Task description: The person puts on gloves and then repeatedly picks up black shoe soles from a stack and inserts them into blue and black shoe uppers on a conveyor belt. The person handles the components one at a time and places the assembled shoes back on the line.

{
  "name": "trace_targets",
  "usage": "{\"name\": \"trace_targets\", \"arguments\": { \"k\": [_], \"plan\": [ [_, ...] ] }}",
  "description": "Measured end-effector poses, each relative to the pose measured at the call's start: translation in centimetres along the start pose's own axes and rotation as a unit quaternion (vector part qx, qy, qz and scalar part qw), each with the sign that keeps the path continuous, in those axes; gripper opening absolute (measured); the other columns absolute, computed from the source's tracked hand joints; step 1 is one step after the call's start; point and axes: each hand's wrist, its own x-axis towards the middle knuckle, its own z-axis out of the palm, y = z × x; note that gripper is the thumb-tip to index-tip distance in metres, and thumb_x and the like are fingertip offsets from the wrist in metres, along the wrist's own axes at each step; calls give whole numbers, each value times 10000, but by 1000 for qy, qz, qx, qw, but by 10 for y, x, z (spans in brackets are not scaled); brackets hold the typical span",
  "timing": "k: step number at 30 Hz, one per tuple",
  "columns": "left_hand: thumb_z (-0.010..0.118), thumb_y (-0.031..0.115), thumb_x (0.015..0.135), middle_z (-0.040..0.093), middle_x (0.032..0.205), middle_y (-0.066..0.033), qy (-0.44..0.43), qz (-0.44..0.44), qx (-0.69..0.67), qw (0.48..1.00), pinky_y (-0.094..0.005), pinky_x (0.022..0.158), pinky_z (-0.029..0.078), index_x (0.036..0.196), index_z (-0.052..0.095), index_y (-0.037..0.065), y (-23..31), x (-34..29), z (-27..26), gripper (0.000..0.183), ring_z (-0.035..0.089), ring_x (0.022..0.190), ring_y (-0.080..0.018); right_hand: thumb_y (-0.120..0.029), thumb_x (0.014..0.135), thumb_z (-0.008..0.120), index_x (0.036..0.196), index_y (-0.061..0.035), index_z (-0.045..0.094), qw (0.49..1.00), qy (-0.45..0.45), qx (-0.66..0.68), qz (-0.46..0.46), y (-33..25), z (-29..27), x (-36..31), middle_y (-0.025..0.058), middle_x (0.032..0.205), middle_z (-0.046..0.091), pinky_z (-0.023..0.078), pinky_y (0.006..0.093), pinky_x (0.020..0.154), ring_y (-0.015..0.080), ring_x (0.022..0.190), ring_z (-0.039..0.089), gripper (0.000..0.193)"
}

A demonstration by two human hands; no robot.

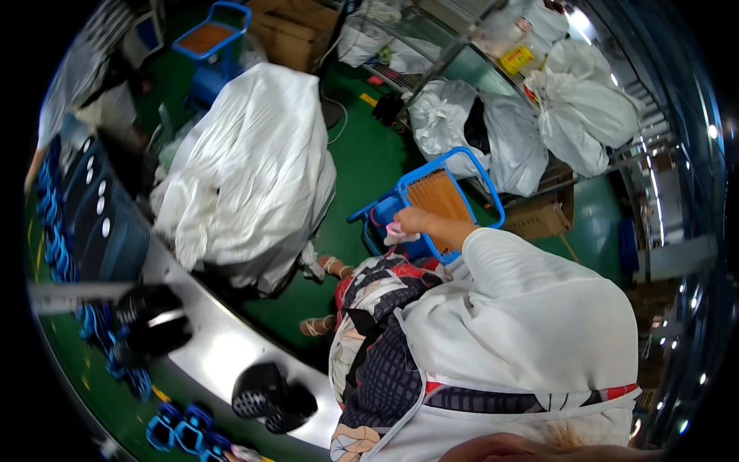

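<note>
My right hand [412, 221] is stretched out over a blue-framed chair [440, 202] with a wooden slatted seat or back. Its fingers are closed around a small piece of pink and white cloth [399, 233]. The white-sleeved right arm crosses beside the chair frame. I cannot see my left hand. Closest to my body, a pair of black clogs [271, 396] rests on a shiny metal work surface [219, 339]. More black footwear [154, 323] lies further along that surface.
A large heap under white cloth [250, 162] stands beyond the metal surface. Stuffed white bags [581, 104] fill the rack at the upper right. Blue and black sandals [185, 430] lie at the lower left. Another blue chair [212, 35] and a cardboard box [289, 35] stand behind.
</note>
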Motion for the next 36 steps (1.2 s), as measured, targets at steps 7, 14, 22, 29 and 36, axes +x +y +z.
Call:
{"name": "trace_targets", "arguments": {
  "k": [7,14,22,29,36],
  "plan": [
    [628,378,904,629,1210,-189,-19,35,-10,999,-364,899,492,1270,565,-66,117,-90,66,579,642,997,-309,-282,806,655,934,-113,737,998,46,47,7,42,35,22,139,1004,710,536,421,813,317,982,672,227],
    [620,362,912,621,1222,-181,-32,25,0,999,-365,897,493,1284,556,-60,168,-125,95,566,642,991,-306,-293,865,604,937,-158,725,993,84,68,-42,46,12,80,137,988,659,523,454,809,323,961,638,195],
    [612,344,920,611,1236,-172,-7,-24,2,1000,-366,896,494,1299,547,-53,161,-153,63,552,642,984,-303,-242,820,631,972,-165,731,978,118,-34,-166,53,7,154,113,1027,667,479,463,873,328,995,629,197],
    [605,328,927,603,1247,-164,34,-80,-11,996,-368,895,496,1313,539,-46,149,-165,-17,541,642,978,-301,-372,926,505,1147,-115,710,899,-170,-346,-207,68,43,162,125,1246,653,248,467,1117,289,1249,533,396],
    [597,312,934,594,1259,-156,43,-144,-43,988,-369,894,497,1326,531,-40,128,-192,-62,531,642,973,-298,-205,926,502,1508,-85,326,924,-200,-294,-144,63,100,184,246,1471,417,279,473,1101,350,1373,401,620]
  ]
}}
